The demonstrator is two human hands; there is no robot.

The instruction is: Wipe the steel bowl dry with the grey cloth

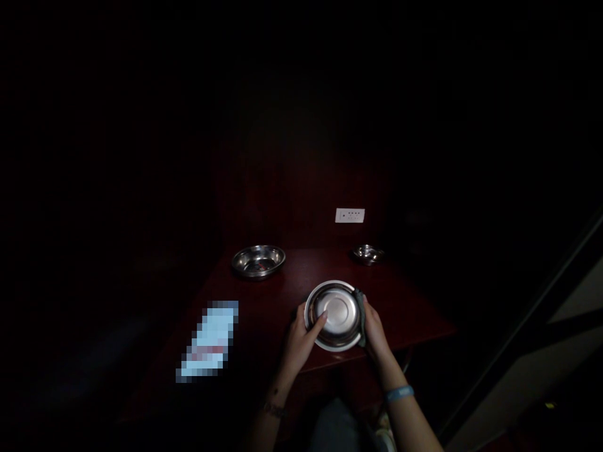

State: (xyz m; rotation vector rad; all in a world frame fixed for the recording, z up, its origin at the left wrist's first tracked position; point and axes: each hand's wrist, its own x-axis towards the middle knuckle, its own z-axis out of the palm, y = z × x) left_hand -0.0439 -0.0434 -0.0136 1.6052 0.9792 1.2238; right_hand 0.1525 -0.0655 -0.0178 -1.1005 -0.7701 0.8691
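A round metal bowl (338,311) is held up over the front edge of the dark red table (306,276), its ringed base facing the camera. My left hand (304,339) grips its left rim, the thumb lying over the metal. A dark green cloth (362,317) lies against the right rim, pressed there by my right hand (375,328), whose fingers are partly hidden behind cloth and bowl. There is a bracelet on the left wrist and a blue band on the right one.
At the table's back left sits a wide metal basin (259,261); a smaller metal dish (368,254) is at the back right. A white socket plate (350,215) is on the wall. A bright blurred patch (211,339) shows at left. Surroundings are very dark.
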